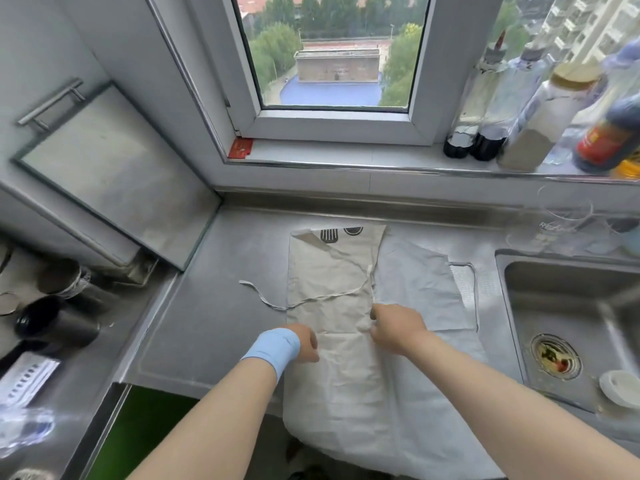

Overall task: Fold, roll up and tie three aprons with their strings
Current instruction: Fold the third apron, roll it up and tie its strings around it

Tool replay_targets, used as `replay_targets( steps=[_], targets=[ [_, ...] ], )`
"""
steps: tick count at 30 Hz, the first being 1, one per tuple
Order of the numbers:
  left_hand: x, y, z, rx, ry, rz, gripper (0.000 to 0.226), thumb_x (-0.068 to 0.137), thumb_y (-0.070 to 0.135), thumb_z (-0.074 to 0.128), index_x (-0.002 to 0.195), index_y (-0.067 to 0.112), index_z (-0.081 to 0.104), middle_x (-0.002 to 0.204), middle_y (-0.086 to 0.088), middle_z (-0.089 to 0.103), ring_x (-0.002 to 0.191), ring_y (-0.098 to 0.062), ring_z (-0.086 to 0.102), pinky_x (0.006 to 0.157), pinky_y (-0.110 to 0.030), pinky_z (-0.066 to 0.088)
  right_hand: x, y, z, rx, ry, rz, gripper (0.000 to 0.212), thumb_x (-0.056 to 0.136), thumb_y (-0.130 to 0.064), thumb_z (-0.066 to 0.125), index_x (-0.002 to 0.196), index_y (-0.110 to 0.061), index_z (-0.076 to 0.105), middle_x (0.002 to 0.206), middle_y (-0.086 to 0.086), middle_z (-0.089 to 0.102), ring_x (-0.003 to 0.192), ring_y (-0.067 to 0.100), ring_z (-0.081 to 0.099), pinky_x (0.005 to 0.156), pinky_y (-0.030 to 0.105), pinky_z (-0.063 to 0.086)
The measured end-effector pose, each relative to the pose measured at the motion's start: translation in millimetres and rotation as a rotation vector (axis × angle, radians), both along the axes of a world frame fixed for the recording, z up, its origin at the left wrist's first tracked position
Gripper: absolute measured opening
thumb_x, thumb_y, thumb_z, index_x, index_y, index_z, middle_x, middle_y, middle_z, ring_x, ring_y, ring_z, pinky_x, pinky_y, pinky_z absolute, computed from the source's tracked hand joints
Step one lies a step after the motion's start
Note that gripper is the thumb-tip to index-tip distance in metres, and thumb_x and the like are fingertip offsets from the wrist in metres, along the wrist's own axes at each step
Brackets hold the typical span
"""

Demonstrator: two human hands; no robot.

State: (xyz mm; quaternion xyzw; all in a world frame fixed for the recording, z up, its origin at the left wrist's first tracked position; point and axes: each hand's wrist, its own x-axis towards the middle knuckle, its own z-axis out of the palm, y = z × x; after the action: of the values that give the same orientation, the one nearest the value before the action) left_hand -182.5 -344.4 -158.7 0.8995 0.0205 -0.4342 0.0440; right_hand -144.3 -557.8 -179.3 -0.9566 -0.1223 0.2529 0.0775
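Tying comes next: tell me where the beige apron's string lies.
Head view, centre-left: the string crosses the beige apron just beyond the left hand, and its loose end trails left onto the bare steel counter.

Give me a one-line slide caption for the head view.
Left hand and right hand pinch the folded beige apron on a steel counter, its string trailing left, a grey apron beneath.

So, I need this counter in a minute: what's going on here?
A person is folding a beige apron on the steel counter. It lies folded into a long strip on top of a paler apron. The left hand grips its left edge and the right hand pinches its right edge. One string trails loose to the left; nothing is rolled or tied yet.
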Motion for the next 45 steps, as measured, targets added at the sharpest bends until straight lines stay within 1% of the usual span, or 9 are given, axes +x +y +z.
replay_targets(
  steps=[8,16,22,24,27,31,35,38,45],
  targets=[
    [40.8,-11.7,-7.3,-0.226,-0.294,0.148,0.034,0.088,0.025,0.055,0.122,0.028,0.057,0.128,0.005,0.056,0.112,-0.02,0.058,0.094,-0.029,0.045,45.8,27.5,-1.4,-0.003,-0.139,0.078,0.062,0.091,-0.012,0.043,0.148,-0.033,0.031,0.127,0.002,0.063,0.111,0.028,0.062,0.084,0.035,0.049],
    [100.4,-20.4,-27.3,-0.423,-0.266,0.192,0.059,0.083,0.026,0.066,0.137,0.028,0.041,0.134,0.004,0.051,0.118,-0.018,0.054,0.1,-0.03,0.042,95.8,37.0,-21.6,-0.159,-0.188,0.198,0.025,0.088,-0.009,0.049,0.101,-0.02,0.067,0.105,0.004,0.069,0.097,0.028,0.068,0.071,0.03,0.043],
    [136.0,-7.2,-22.8,-0.474,0.007,0.415,0.025,0.084,0.025,0.06,0.108,0.02,0.055,0.086,0.003,0.066,0.051,-0.023,0.064,0.05,-0.027,0.053,139.9,40.8,-16.2,0.172,-0.17,-0.24,0.02,0.09,-0.029,0.051,0.101,-0.027,0.068,0.105,0.0,0.071,0.102,0.027,0.063,0.075,0.033,0.046],
    [158.3,5.1,-18.0,-0.434,0.038,0.382,0.009,0.089,0.021,0.055,0.09,0.012,0.057,0.073,-0.001,0.068,0.045,-0.023,0.062,0.051,-0.03,0.053,157.6,44.5,-9.8,0.193,-0.153,-0.343,0.022,0.091,-0.03,0.05,0.1,-0.023,0.069,0.105,0.004,0.071,0.102,0.029,0.063,0.075,0.033,0.047],
    [205.3,32.0,-15.0,-0.307,-0.342,0.399,0.015,0.09,0.015,0.05,0.097,0.013,0.064,0.103,-0.011,0.07,0.089,-0.03,0.069,0.08,-0.034,0.054,181.9,48.4,-5.5,0.216,-0.082,-0.465,0.018,0.091,-0.028,0.051,0.088,-0.021,0.068,0.099,0.005,0.069,0.094,0.029,0.06,0.072,0.03,0.045],
    [240.9,55.0,-2.2,-0.414,-0.878,0.392,0.054,0.084,0.001,0.057,0.132,0.024,0.05,0.152,0.002,0.028,0.121,-0.019,0.05,0.096,-0.032,0.045,203.9,51.1,-10.3,0.25,0.002,-0.604,0.022,0.091,-0.026,0.049,0.077,-0.017,0.064,0.083,0.002,0.064,0.084,0.028,0.056,0.07,0.028,0.042],
    [234.7,60.6,-22.3,-0.366,-0.806,0.246,0.032,0.086,0.002,0.05,0.107,0.024,0.061,0.127,0.002,0.046,0.111,-0.022,0.053,0.086,-0.031,0.045,214.8,57.3,-17.5,0.235,-0.003,-0.598,0.018,0.09,-0.021,0.052,0.086,-0.02,0.07,0.088,0.004,0.068,0.086,0.028,0.058,0.071,0.028,0.043],
    [215.6,58.5,-49.3,-0.291,-0.657,0.111,0.033,0.089,0.009,0.049,0.118,0.023,0.057,0.13,0.001,0.046,0.124,-0.023,0.043,0.099,-0.036,0.041,215.1,66.4,-28.5,0.294,-0.069,-0.554,0.022,0.087,-0.013,0.053,0.098,-0.017,0.071,0.1,0.009,0.071,0.102,0.032,0.061,0.08,0.033,0.045],
    [206.7,57.3,-73.9,-0.397,-0.498,0.167,0.094,0.089,0.021,0.063,0.154,0.025,-0.005,0.16,0.007,-0.017,0.149,-0.02,0.004,0.119,-0.035,0.017,157.7,75.8,-49.0,0.161,-0.553,-0.172,0.049,0.078,-0.018,0.056,0.126,-0.019,0.057,0.125,0.007,0.053,0.111,0.029,0.05,0.095,0.04,0.04]
  ],
)
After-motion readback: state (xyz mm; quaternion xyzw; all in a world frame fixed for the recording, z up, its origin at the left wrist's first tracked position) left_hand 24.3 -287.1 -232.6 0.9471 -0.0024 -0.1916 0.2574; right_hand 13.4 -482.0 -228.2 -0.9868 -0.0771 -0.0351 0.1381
